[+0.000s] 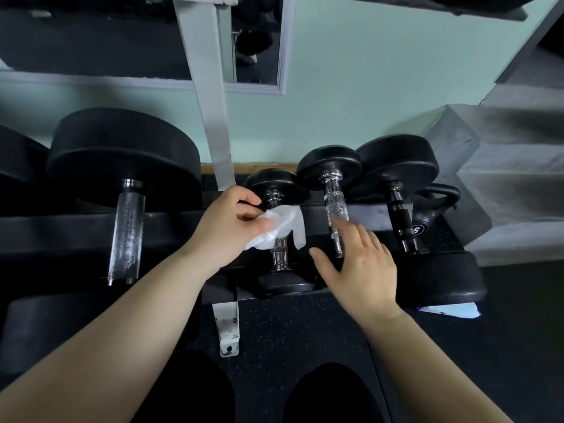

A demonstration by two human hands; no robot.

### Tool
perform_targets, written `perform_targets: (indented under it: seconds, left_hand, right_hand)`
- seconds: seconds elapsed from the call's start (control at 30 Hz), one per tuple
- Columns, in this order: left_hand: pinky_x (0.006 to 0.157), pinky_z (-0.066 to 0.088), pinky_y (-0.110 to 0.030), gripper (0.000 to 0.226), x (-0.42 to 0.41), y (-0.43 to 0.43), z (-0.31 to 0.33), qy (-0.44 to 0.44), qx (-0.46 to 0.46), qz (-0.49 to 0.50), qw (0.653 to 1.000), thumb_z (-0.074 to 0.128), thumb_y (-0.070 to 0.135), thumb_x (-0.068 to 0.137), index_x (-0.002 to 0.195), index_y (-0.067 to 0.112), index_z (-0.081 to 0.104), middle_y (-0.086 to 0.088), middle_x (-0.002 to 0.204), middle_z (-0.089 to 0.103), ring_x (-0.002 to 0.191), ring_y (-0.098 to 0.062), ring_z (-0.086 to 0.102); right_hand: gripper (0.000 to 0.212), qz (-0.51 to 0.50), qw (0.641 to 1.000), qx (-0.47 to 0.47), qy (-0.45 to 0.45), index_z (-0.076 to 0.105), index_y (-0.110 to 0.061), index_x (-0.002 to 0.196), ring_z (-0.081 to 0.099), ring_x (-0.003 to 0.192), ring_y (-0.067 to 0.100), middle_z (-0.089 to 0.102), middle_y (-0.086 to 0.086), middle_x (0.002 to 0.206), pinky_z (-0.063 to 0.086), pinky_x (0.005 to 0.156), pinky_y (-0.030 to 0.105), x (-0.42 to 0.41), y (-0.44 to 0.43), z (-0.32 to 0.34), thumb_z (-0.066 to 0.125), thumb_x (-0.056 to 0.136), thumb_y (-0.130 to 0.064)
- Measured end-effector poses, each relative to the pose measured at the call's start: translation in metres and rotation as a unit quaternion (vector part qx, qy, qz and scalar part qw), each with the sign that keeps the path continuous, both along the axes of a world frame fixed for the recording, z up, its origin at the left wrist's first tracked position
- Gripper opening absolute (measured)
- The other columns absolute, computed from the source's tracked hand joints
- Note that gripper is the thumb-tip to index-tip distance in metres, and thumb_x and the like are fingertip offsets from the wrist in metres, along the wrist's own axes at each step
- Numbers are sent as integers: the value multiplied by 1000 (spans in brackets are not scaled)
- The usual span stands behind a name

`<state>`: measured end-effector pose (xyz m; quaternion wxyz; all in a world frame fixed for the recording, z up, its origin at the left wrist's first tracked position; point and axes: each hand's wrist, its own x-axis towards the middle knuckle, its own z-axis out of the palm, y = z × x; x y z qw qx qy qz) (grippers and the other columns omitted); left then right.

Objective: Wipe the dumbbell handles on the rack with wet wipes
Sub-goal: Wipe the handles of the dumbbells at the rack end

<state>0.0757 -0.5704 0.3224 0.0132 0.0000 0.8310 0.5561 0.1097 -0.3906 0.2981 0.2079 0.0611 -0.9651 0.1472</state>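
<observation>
Left hand point(227, 227) pinching one wipe point(285, 227) on one of four dumbbell handles point(279, 251); right hand point(360, 264) spread.

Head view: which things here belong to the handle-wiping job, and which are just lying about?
Job: wet wipe, held by the left hand on the small dumbbell's handle; right hand, open; large dumbbell's handle; knurled handle; black-sleeved handle; rack.
Lying about: kettlebell; white-and-blue packet, partly hidden, contents unclear; mirror.

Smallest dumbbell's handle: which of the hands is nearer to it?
Left. The left hand holds a white wipe against that handle; the right hand hovers to its right, at the neighbouring dumbbell's handle.
</observation>
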Motion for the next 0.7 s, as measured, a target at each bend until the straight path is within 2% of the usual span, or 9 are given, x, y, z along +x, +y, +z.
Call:
perform_targets:
  seconds: [0.07, 0.1, 0.17, 0.27, 0.37, 0.43, 0.57, 0.63, 0.7]
  left_hand:
    - [51, 37, 2, 30, 8, 0, 2, 9, 0, -11, 1000, 67, 12, 81, 80, 30, 43, 21, 78, 55, 73, 9, 51]
    - [54, 37, 3, 31, 12, 0, 3, 17, -6, -17, 1000, 67, 11, 81, 79, 31, 43, 20, 77, 56, 73, 9, 52]
    - [61, 37, 3, 30, 18, 0, 3, 37, -23, -19, 999, 66, 10, 82, 76, 30, 44, 18, 77, 57, 74, 7, 53]
    - [64, 35, 5, 24, 30, -6, -6, 60, -19, 30, 998, 58, 11, 87, 76, 30, 48, 19, 80, 56, 75, 8, 52]
    - [71, 32, 7, 12, 51, -7, -29, 67, -19, 66, 995, 53, 12, 91, 93, 23, 58, 20, 92, 55, 82, 10, 51]
    - [83, 26, 8, 23, 66, -2, -48, 60, -60, 34, 996, 52, 15, 91, 113, 16, 60, 16, 112, 51, 99, 7, 47]
    - [99, 7, -1, 49, 86, 9, -76, 49, -164, -75, 982, 42, 30, 96, 142, 27, 28, 26, 142, 15, 134, 6, 16]
    - [99, -2, -2, 56, 89, 7, -81, 47, -201, -101, 973, 38, 34, 97, 145, 32, 11, 32, 136, -6, 135, 10, 0]
    - [98, -8, -3, 59, 90, 6, -82, 60, -225, -116, 966, 37, 36, 97, 146, 32, 4, 31, 132, -15, 130, 13, -9]
  right_hand:
    - [64, 30, 989, -65, -132, 39, -15, 134, 46, 120, 18, 48, -1, 130, 39, 94, 30, 1, -13, 18, 58, 81, -45]
    - [66, 71, 971, -138, -181, 34, -19, 137, 41, 121, 13, 44, -5, 130, 35, 96, 25, -1, -21, 24, 61, 81, -41]
    - [50, 138, 920, -274, -245, 46, -22, 127, 49, 108, 10, 51, -7, 116, 40, 88, 20, -6, -38, 32, 65, 81, -28]
    - [16, 147, 900, -297, -283, 58, -24, 93, 56, 80, 13, 59, -1, 89, 44, 68, 18, -20, -48, 33, 63, 82, -14]
    - [18, 123, 919, -255, -273, 56, -27, 84, 52, 71, 8, 55, -7, 80, 41, 63, 18, -41, -43, 34, 60, 83, -10]
    - [16, 127, 944, -187, -239, 62, -22, 89, 52, 83, 9, 58, -5, 90, 38, 68, 18, -55, -44, 35, 57, 84, -8]
    - [23, 189, 962, 51, -189, 63, -12, 109, 37, 119, 17, 48, 4, 122, 31, 88, 18, -83, -56, 30, 53, 88, -11]
    - [26, 206, 945, 149, -207, 60, -13, 114, 36, 119, 20, 42, 6, 124, 38, 93, 31, -90, -65, 23, 49, 90, -13]
    - [27, 188, 938, 193, -216, 57, -12, 116, 40, 116, 24, 42, 8, 122, 40, 88, 33, -94, -68, 15, 46, 91, -11]
